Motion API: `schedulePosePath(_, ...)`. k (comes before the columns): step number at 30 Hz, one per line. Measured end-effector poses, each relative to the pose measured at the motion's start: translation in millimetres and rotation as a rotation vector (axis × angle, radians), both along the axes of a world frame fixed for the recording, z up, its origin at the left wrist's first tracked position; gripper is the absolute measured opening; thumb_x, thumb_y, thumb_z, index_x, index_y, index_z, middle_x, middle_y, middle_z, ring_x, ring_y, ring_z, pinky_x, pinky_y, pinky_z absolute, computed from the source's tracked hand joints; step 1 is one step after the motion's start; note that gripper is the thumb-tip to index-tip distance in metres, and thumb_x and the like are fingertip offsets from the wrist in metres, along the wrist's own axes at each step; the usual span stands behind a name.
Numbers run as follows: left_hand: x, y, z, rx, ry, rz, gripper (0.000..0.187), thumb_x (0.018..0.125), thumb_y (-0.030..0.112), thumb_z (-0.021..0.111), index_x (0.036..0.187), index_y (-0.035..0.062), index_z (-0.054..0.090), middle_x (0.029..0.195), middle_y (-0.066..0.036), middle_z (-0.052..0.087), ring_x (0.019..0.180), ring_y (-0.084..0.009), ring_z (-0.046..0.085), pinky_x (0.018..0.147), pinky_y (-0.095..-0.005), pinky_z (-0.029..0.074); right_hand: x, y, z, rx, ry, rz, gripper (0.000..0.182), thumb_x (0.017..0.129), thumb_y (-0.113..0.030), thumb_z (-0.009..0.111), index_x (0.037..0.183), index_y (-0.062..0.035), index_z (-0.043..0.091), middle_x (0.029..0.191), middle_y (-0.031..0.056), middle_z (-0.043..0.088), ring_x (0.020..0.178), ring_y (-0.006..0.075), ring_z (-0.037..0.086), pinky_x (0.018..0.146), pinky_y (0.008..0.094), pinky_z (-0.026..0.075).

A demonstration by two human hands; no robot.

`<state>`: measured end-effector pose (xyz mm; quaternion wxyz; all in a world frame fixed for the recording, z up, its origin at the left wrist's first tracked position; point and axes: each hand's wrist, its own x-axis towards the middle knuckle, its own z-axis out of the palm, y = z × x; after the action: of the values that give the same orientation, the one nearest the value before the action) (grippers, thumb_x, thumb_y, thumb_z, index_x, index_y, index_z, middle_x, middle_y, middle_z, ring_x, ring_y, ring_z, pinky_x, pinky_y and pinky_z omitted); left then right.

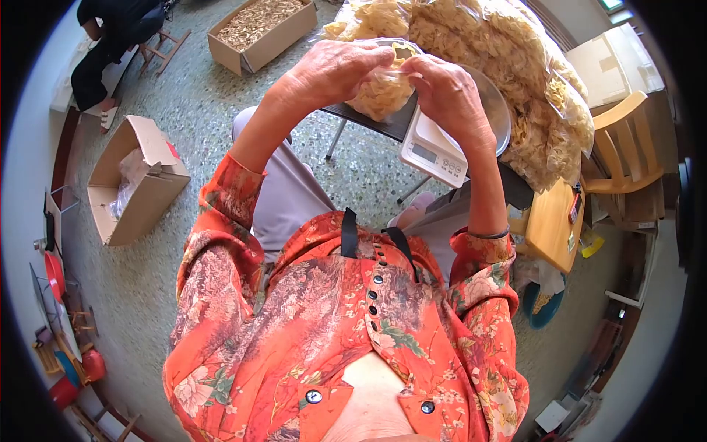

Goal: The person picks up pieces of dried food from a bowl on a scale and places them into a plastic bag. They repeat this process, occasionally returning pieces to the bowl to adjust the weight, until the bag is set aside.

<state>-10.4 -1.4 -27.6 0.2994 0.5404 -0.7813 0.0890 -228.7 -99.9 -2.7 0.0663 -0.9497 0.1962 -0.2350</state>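
Note:
A small clear plastic bag (pixel 383 93) of pale yellow dried pieces hangs between my hands over the table's near edge. My left hand (pixel 335 68) is closed on the left side of its top. On the right side, my right hand (pixel 445 92) pinches the bag's rim. The bag's mouth shows between the fingertips. Just below my right hand lies a white digital scale (pixel 434 151), its display facing me. Part of a round clear bowl (pixel 495 110) shows behind my right wrist. Big clear bags (pixel 486 44) of the same yellow pieces are heaped behind.
An open cardboard box (pixel 136 184) with plastic inside stands on the floor at left. Another box (pixel 261 33) holds brown pieces. A person (pixel 118 44) sits at the upper left. At right are a wooden chair (pixel 626 147), a small wooden table (pixel 557 225) and a blue basin (pixel 543 313).

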Motion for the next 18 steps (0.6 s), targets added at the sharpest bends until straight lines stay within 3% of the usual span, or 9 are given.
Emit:
schedulePosePath(3, 2, -1, -2, 0.036, -0.01, -0.001, 0.039, 0.086, 0.013, 0.077, 0.123, 0.0156, 0.065, 0.114, -0.008, 0.072, 0.103, -0.035, 0.071, 0.082, -0.0462, 0.059, 2, 11, 1, 0.061, -0.009, -0.004, 0.022, 0.09, -0.012, 0.074, 0.112, -0.0104, 0.07, 0.106, 0.013, 0.074, 0.097, 0.0358, 0.072, 0.084, 0.0461, 0.057)
schedulePosePath(6, 3, 0, 0, 0.124, -0.084, -0.004, 0.036, 0.083, 0.014, 0.079, 0.117, 0.0152, 0.069, 0.108, -0.007, 0.07, 0.103, -0.0314, 0.071, 0.083, -0.045, 0.058, 5, 10, -10, 0.009, 0.032, 0.028, 0.024, 0.088, -0.013, 0.075, 0.111, -0.0099, 0.068, 0.103, 0.0118, 0.072, 0.094, 0.0354, 0.072, 0.082, 0.0469, 0.058)
schedulePosePath(8, 2, 1, -5, 0.143, -0.141, 0.022, 0.031, 0.079, 0.016, 0.081, 0.109, 0.0154, 0.073, 0.101, -0.006, 0.067, 0.101, -0.0287, 0.07, 0.083, -0.043, 0.058, 6, 11, -13, 0.024, 0.138, 0.005, 0.023, 0.086, -0.013, 0.077, 0.106, -0.0067, 0.068, 0.102, 0.0131, 0.071, 0.097, 0.0352, 0.072, 0.083, 0.0466, 0.058)
schedulePosePath(9, 0, 1, -8, 0.095, -0.152, 0.039, 0.018, 0.081, 0.015, 0.079, 0.097, 0.0151, 0.074, 0.096, -0.006, 0.065, 0.098, -0.0277, 0.07, 0.083, -0.0421, 0.057, 7, 12, -13, 0.014, 0.144, 0.005, 0.015, 0.086, -0.011, 0.074, 0.098, -0.0046, 0.068, 0.099, 0.0139, 0.07, 0.096, 0.035, 0.072, 0.082, 0.0459, 0.058)
schedulePosePath(13, -5, -2, -9, 0.085, -0.243, 0.092, 0.004, 0.085, 0.013, 0.075, 0.087, 0.0135, 0.071, 0.093, -0.007, 0.063, 0.096, -0.0286, 0.07, 0.082, -0.043, 0.057, 11, 10, -16, -0.051, 0.136, 0.014, 0.006, 0.087, -0.008, 0.069, 0.092, -0.0052, 0.068, 0.096, 0.0132, 0.07, 0.092, 0.0343, 0.072, 0.079, 0.0456, 0.058)
schedulePosePath(16, 5, -4, 3, 0.285, -0.086, 0.079, 0.005, 0.085, 0.011, 0.075, 0.089, 0.012, 0.071, 0.097, -0.007, 0.065, 0.094, -0.0299, 0.071, 0.081, -0.0451, 0.057, 12, 12, -10, -0.065, 0.104, -0.021, 0.004, 0.087, -0.005, 0.065, 0.09, -0.0063, 0.068, 0.094, 0.0124, 0.068, 0.089, 0.0341, 0.072, 0.075, 0.0459, 0.058)
schedulePosePath(18, 14, -3, 17, 0.201, -0.041, 0.043, 0.01, 0.085, 0.01, 0.077, 0.091, 0.0084, 0.069, 0.109, -0.005, 0.07, 0.098, -0.0328, 0.071, 0.08, -0.0462, 0.057, 13, 9, -5, -0.081, -0.056, -0.001, 0.005, 0.088, -0.005, 0.064, 0.09, -0.0075, 0.069, 0.093, 0.012, 0.067, 0.086, 0.0349, 0.072, 0.073, 0.0465, 0.057)
